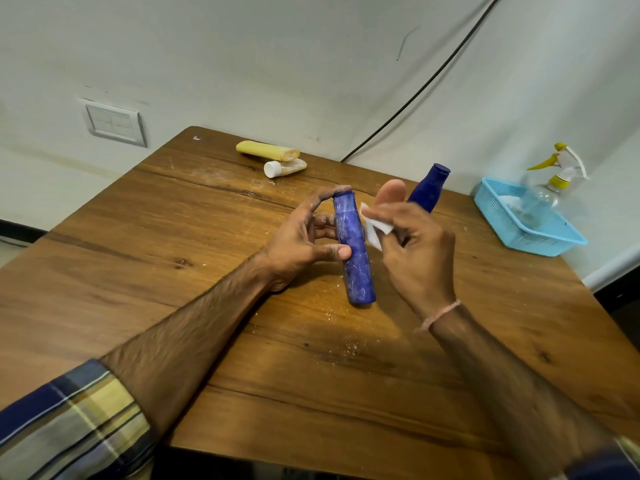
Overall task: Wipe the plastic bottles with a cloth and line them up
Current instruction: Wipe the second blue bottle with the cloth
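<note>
My left hand (308, 233) grips a long blue plastic bottle (356, 258) streaked with white dust, thumb on its side and forefinger at its cap. The bottle stands tilted with its base on the wooden table (173, 306). Just right of it, my right hand (412, 251) pinches a small white cloth (375, 230) close to the bottle's upper part. A second dark blue bottle (431, 187) stands behind my right hand. Two yellowish bottles lie at the table's far edge, one yellow (266, 150) and one with a white cap (285, 167).
A light blue plastic basket (526, 220) sits at the table's right edge with a clear spray bottle (550, 188) in it. White dust specks lie on the wood near the bottle. A black cable runs down the wall behind the table.
</note>
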Tool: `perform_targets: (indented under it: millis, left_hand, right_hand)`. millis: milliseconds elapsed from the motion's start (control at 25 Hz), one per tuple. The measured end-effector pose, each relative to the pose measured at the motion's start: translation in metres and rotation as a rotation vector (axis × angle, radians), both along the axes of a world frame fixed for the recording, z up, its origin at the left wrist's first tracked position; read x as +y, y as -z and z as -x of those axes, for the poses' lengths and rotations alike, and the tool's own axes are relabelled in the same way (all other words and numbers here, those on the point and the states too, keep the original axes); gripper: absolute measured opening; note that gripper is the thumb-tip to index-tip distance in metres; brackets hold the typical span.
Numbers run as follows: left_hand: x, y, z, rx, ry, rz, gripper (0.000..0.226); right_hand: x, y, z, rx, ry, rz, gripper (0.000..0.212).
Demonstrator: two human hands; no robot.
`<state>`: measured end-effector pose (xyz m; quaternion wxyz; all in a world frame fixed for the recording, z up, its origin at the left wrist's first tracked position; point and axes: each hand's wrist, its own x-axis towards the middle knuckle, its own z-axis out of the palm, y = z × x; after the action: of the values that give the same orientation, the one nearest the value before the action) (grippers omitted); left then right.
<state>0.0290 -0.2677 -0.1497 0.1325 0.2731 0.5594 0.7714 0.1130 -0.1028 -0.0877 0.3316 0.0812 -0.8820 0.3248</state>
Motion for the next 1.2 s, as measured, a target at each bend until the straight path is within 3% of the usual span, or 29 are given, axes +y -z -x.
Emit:
perform_targets:
  millis: [200, 440, 680, 960, 1200]
  left_hand:
    - [0.002, 0.005, 0.001, -0.059, 0.039, -0.081, 0.086]
    - [0.0, 0.006, 0.003, -0.042, 0.035, -0.094, 0.084]
    - [-0.002, 0.004, 0.005, -0.04, 0.003, -0.084, 0.084]
    - [0.001, -0.002, -0.007, 0.132, -0.075, 0.087, 0.08]
    - [0.004, -0.007, -0.012, 0.256, -0.127, 0.177, 0.083]
  right_hand:
    - [-0.013, -0.023, 0.038, -0.013, -0.064, -0.347, 0.031]
    - [0.006, -0.002, -0.006, -0.049, -0.131, -0.31, 0.032]
    - [0.031, 0.041, -0.067, -0.074, -0.166, -0.445, 0.036]
    - [0.028, 0.045, -0.051, -0.028, -0.109, -0.309, 0.045]
    - [0.011, 0.018, -0.015, 0.104, 0.015, -0.195, 0.031]
